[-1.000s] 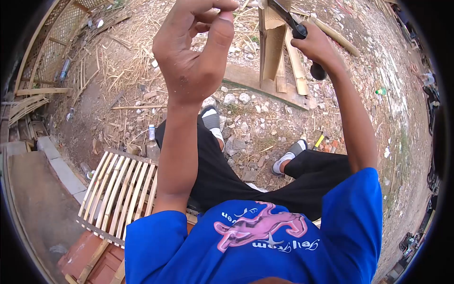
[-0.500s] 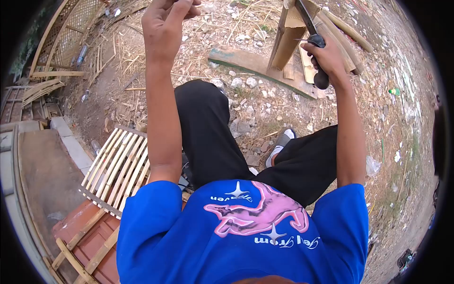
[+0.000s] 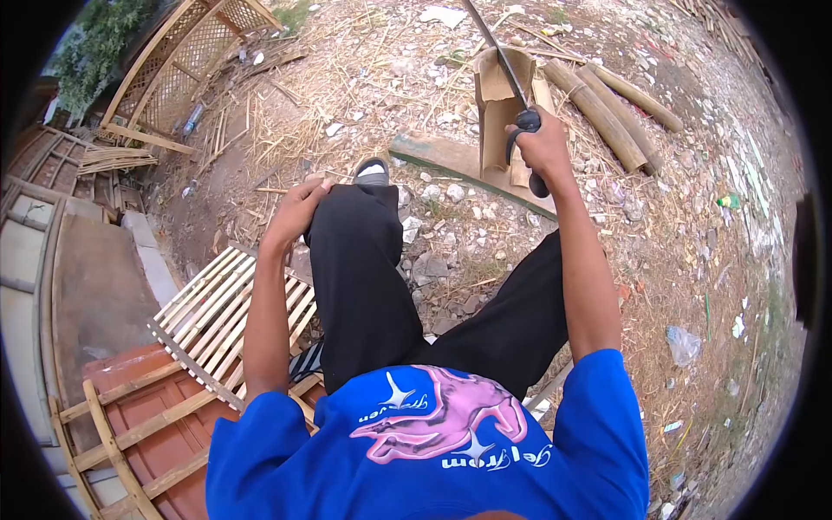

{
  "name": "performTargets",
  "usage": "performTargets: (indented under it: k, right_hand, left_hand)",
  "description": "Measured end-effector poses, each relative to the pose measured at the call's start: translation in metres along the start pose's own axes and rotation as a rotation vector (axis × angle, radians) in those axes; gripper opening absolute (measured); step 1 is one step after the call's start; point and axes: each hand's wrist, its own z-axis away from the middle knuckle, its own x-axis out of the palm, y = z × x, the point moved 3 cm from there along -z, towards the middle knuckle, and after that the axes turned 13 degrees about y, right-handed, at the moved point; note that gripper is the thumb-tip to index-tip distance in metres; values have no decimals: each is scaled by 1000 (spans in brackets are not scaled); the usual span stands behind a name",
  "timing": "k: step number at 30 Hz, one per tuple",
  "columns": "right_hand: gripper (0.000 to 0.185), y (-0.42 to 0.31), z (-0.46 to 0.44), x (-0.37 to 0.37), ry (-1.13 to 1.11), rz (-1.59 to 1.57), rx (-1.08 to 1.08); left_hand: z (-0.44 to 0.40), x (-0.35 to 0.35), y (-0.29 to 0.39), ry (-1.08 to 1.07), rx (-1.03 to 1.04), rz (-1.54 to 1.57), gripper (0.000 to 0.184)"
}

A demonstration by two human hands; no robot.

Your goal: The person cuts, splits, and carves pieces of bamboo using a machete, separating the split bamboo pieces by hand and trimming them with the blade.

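My right hand [image 3: 546, 149] is closed around the black handle of a machete [image 3: 504, 65], whose long blade points up and away from me. The blade lies across the top of a split bamboo piece [image 3: 497, 121], a wide hollow section standing upright at a wooden plank [image 3: 438, 152]. Whether the edge has entered the bamboo I cannot tell. My left hand [image 3: 296, 211] rests on my left knee with its fingers laid over the black trousers, holding nothing.
Thick bamboo poles [image 3: 598, 113] lie on the stony, straw-strewn ground at the right. A slatted panel [image 3: 217, 303] lies to my left, beside a reddish door-like panel [image 3: 169, 420] with strips over it. A lattice frame [image 3: 178, 78] stands far left.
My left hand has come down from the air onto my left knee. The machete and right hand have shifted left and slightly lower in view. More ground shows ahead.
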Motion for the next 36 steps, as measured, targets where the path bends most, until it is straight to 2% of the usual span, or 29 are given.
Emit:
performTargets:
  k: [2,3,6,8,10,11,12,13,14,17,19,21,24,25,28,30,31,32,33,34,35,36]
  right_hand:
    - [28,-5,2,2,-2,1,-37]
    - [28,-1,1,7,-32,-14,-18]
    - [30,-1,4,-1,-29,49,-21]
    - [31,0,7,-7,-15,24,-17]
    - [29,1,8,-12,-4,23,10]
    - [29,2,3,-16,-5,27,12]
    - [29,6,4,-16,-20,33,27]
    - [28,11,4,-15,62,-51,-20]
    - [29,16,1,-16,78,-61,-67]
    - [31,15,-1,-23,86,-65,39]
    - [32,13,3,-27,62,-38,77]
    - [34,22,1,-18,83,-52,0]
    - [36,20,2,-23,78,-55,-21]
    - [36,19,3,-21,64,-59,-23]
    - [38,22,8,-20,110,-91,-7]
    - [34,11,12,-25,75,-45,87]
    - [34,15,15,-21,78,-43,90]
    - [34,17,14,-17,88,-45,83]
    - [34,16,16,-15,71,-43,84]
    - [34,15,16,-17,70,-36,82]
    - [34,8,19,-20,54,-22,101]
    - [34,7,23,-21,64,-19,95]
  left_hand:
    - [-20,-4,-6,60,218,-258,34]
    - [-33,-1,-4,185,354,-348,32]
    - [-75,19,-22,419,400,-746,32]
    - [-118,38,-83,360,396,-816,30]
    - [-136,58,-133,312,411,-829,30]
    - [-138,65,-148,280,279,-841,31]
    - [-137,68,-165,315,291,-789,32]
    - [-135,70,-181,345,295,-735,33]
    - [-138,73,-184,316,234,-660,36]
    - [-164,69,-202,142,79,-541,44]
    - [-186,70,-201,20,-39,-521,47]
    - [-200,70,-191,-87,-189,-527,48]
    - [-213,94,-183,-311,185,-942,45]
    - [-214,96,-180,-246,137,-954,40]
    - [-203,86,-145,318,58,-801,36]
    - [-226,90,-170,127,130,-817,34]
    - [-215,92,-149,60,200,-860,39]
    - [-209,96,-138,59,241,-806,43]
    - [-204,99,-124,-3,235,-617,46]
    - [-188,101,-95,-57,326,-368,47]
    - [-166,104,-63,-79,407,-251,41]
    - [-131,102,-25,-169,405,-179,36]
